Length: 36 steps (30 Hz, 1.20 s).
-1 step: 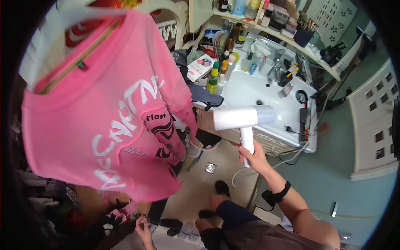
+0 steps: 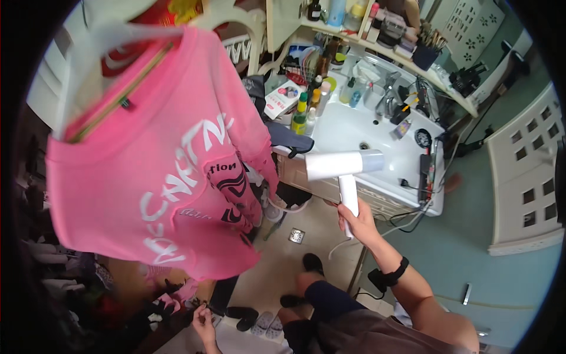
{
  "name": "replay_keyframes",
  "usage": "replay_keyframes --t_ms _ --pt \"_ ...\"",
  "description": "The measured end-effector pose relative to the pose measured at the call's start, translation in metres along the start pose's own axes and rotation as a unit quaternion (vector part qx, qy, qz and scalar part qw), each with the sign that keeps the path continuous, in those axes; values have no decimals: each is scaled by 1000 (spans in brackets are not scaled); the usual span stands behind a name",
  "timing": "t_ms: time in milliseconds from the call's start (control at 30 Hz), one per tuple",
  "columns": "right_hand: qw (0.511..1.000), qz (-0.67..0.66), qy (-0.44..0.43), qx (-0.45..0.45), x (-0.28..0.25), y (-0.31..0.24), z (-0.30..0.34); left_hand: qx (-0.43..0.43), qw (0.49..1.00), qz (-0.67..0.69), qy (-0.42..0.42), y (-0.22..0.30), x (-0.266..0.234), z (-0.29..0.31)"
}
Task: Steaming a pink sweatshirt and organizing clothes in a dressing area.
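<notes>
My right hand (image 2: 359,220) is wrapped round the handle of a white hair dryer (image 2: 336,166), held up in front of the washbasin. Its pale grey nozzle points right, over the basin's near edge. On the left a pink sweatshirt (image 2: 130,183) with white and black lettering hangs, its neck opening tilted up; neither hand touches its visible front. Low at the picture's bottom, below the sweatshirt's hem, my left hand (image 2: 204,324) has curled fingers near dark clothes. Whatever is between those fingertips is too small to make out.
A white washbasin (image 2: 336,133) stands ahead, with bottles (image 2: 299,115) along its left side. Above it runs a shelf of cosmetics (image 2: 389,32). The dryer's cord (image 2: 348,243) loops beside my right arm. Slippers (image 2: 268,324) and a drain (image 2: 296,235) are on the floor.
The sweatshirt sits slightly further right in the picture, and the surroundings shift a little with the view. My right hand keeps hold of the hair dryer.
</notes>
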State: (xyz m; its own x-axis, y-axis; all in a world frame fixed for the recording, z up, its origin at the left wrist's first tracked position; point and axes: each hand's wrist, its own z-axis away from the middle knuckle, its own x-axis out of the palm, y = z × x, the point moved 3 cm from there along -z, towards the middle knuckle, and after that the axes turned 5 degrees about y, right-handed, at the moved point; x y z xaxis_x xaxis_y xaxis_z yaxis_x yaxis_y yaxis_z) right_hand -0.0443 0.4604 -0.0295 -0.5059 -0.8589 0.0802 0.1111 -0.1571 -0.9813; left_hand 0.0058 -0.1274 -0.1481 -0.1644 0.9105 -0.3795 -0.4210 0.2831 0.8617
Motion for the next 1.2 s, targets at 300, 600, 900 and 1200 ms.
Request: replay_keyframes --t_ms 300,600,900,1200 --pt "950 -33 150 273 -103 -13 -121 230 967 -77 74 244 -39 46" --pt "917 -87 109 375 -183 114 -200 385 894 -35 226 490 36 54" --pt "875 343 -227 254 -217 109 -222 357 867 -219 269 556 54 27" --pt "866 316 -280 -267 117 -187 -219 432 828 -146 326 531 57 26"
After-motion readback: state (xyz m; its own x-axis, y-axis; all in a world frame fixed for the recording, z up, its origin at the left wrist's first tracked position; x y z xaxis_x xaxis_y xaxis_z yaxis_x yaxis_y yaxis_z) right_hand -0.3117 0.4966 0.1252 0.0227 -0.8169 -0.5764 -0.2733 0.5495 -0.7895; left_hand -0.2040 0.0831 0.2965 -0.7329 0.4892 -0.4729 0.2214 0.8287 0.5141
